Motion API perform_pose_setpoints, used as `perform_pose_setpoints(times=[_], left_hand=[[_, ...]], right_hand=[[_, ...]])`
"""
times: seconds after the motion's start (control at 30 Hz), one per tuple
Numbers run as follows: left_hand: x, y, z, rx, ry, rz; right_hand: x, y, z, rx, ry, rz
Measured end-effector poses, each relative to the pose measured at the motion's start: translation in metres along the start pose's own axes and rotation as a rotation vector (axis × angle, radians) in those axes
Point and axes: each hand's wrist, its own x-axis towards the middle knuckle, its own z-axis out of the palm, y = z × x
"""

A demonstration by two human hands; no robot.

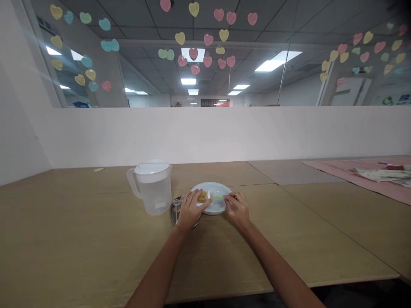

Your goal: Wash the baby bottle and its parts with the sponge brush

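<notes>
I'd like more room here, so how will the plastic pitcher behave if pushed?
The pitcher looks like translucent plastic, so it's probably slightly flexible. It's tall and narrows downward, so a high push might tip it. How full it is, I can't tell.

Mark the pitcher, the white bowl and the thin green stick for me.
Pitcher (156, 192): head view, on the middle of its body.
White bowl (223, 190): head view, on the bare inner wall at its far side.
Thin green stick (218, 197): head view, midway along its visible length.

2 forearms (162, 267) forward, fingers (231, 198) bent
</notes>
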Motion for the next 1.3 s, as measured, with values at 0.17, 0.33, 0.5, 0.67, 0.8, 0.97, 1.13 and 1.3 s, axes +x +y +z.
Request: perform_pose_setpoints(times=[0.17,0.33,0.5,0.67,0.8,0.97,1.13,1.3], left_hand=[[0.000,-0.001,-0.001,0.019,0.000,-0.029],[0.000,-0.002,0.000,-0.001,-0.021,-0.074],[0.002,0.000,-0.003,-0.023,0.010,-0.038],[0.003,0.000,-0.005,-0.008,-0.009,-0.044],[0.003,0.000,-0.003,-0.024,-0.010,-0.059],[0.003,-0.002,-0.003,-0.009,-0.021,-0.039],[0.002,-0.006,-0.003,0.005,-0.044,-0.100],[0.001,-0.009,-0.001,0.049,-0.027,-0.097]], right_hand=[[-0.001,-0.003,-0.003,0.018,0.008,-0.019],[0.001,-0.006,-0.003,0.010,0.102,0.081],[0.001,-0.006,-0.002,0.009,0.077,0.089],[0.001,-0.006,-0.003,0.049,0.091,0.051],[0.002,-0.005,-0.003,0.035,0.135,0.151],[0.001,-0.005,-0.003,0.069,0.056,0.149],[0.001,0.002,-0.005,0.084,0.089,0.245],[0.002,0.019,-0.012,0.026,0.110,0.295]])
